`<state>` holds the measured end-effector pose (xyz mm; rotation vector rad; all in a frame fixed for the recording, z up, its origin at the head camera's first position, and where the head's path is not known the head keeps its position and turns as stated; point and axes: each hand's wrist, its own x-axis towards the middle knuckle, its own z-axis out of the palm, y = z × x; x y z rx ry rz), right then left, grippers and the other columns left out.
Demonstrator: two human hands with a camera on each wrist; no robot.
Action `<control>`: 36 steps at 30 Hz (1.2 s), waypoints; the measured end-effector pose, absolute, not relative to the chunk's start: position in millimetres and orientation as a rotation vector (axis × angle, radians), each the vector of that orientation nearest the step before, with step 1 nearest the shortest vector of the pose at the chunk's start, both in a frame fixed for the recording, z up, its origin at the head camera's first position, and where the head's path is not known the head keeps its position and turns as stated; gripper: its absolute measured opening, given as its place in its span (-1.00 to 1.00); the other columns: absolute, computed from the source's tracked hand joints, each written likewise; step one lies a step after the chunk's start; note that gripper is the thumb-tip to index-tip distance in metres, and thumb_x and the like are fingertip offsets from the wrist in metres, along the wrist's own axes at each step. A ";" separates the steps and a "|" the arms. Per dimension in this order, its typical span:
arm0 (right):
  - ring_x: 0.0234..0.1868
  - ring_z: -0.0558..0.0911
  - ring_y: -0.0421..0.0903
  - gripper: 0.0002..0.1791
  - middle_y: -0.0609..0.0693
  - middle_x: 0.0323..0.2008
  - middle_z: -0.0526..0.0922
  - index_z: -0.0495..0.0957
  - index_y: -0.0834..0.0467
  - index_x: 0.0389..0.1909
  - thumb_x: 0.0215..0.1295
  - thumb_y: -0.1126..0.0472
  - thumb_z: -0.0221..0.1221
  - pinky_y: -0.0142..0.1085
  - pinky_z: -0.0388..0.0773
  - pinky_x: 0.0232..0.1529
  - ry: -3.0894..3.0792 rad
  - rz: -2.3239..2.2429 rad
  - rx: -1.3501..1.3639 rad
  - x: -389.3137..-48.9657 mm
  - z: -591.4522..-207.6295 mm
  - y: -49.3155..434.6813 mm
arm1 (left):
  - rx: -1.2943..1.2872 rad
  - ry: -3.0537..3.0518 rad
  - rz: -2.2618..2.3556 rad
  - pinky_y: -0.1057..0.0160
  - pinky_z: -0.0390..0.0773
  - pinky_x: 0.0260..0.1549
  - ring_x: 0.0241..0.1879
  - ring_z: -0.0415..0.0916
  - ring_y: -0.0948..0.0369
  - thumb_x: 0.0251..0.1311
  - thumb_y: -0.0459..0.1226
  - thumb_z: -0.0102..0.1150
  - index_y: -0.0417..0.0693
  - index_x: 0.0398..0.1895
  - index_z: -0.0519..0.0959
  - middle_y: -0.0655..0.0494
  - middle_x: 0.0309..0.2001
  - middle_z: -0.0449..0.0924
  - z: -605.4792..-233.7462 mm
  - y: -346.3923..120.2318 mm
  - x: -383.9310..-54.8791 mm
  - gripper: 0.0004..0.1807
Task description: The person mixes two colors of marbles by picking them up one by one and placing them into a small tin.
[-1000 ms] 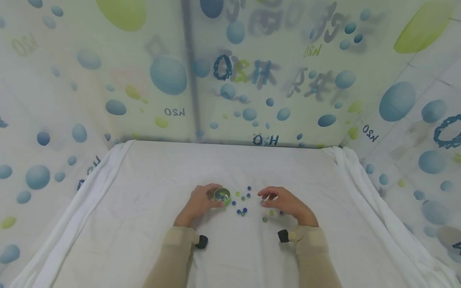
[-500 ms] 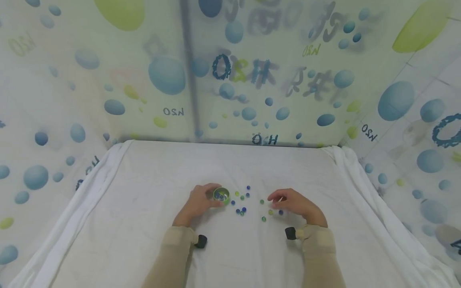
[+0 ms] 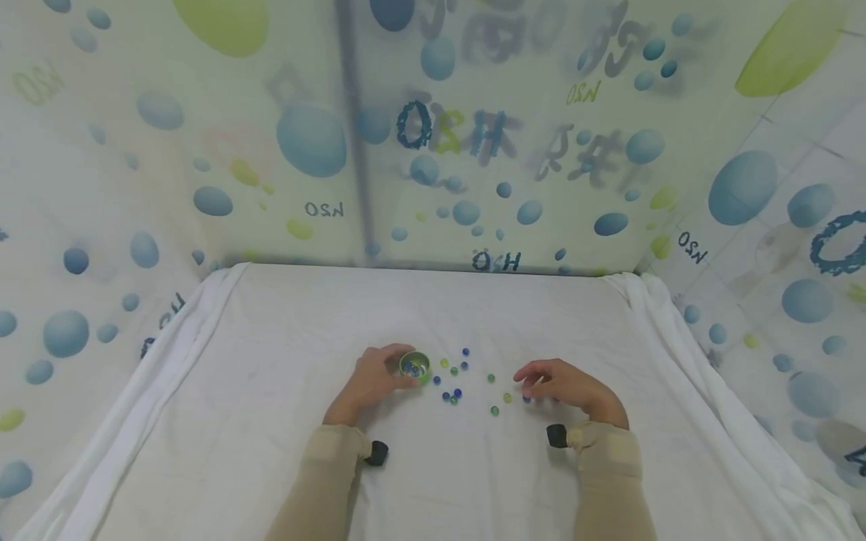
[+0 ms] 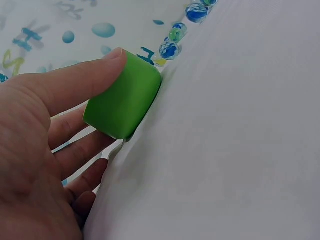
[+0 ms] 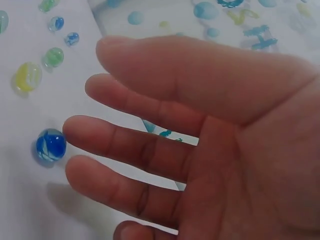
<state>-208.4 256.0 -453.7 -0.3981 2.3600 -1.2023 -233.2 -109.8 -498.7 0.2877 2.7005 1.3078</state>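
My left hand [image 3: 368, 382] holds a small green bowl [image 4: 125, 100] upright on the white cloth, thumb on the near side and fingers round the far side. Several glass marbles [image 3: 413, 369] lie inside it. To the right, my right hand [image 3: 570, 385] hovers low with its fingers extended and loosely spread, gripping nothing. Its fingertips are right by a blue marble [image 5: 50, 145]; whether they touch it I cannot tell. A yellow marble [image 5: 28, 77] and two green marbles, one of them [image 3: 495, 411] nearest me, lie just left of that hand.
Between bowl and right hand, several loose marbles are scattered, among them a dark blue marble [image 3: 465, 352] at the back and a blue marble [image 3: 457, 393] in a tight cluster. White cloth [image 3: 304, 315] covers the table. A bubble-patterned curtain [image 3: 271, 188] stands behind.
My right hand has moved rightward, away from the green marble it partly covered, to beside the blue marble. My left hand keeps holding the bowl in place.
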 end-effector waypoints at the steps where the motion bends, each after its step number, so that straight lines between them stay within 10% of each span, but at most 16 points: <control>1: -0.25 0.53 0.01 -0.68 0.03 -0.25 0.59 0.59 0.20 0.04 0.26 0.27 0.21 -0.17 0.44 -0.29 2.351 -1.209 -0.400 -208.0 -453.8 256.5 | 0.290 2.701 1.307 -0.19 0.11 0.28 0.29 0.21 -0.08 -0.10 -0.09 0.51 0.16 0.16 0.57 -0.01 0.24 0.46 -498.9 -109.7 -233.2 -0.36; 36: -0.21 0.50 0.00 -0.68 0.03 -0.16 0.62 0.60 0.18 -0.12 0.11 0.50 0.14 -0.18 0.48 -0.21 2.465 -1.284 -0.409 -215.7 -461.9 228.3 | 0.270 2.671 1.329 -0.20 0.11 0.28 0.30 0.18 -0.07 -0.10 -0.06 0.52 0.18 0.17 0.56 0.01 0.25 0.43 -500.0 -110.7 -233.6 -0.34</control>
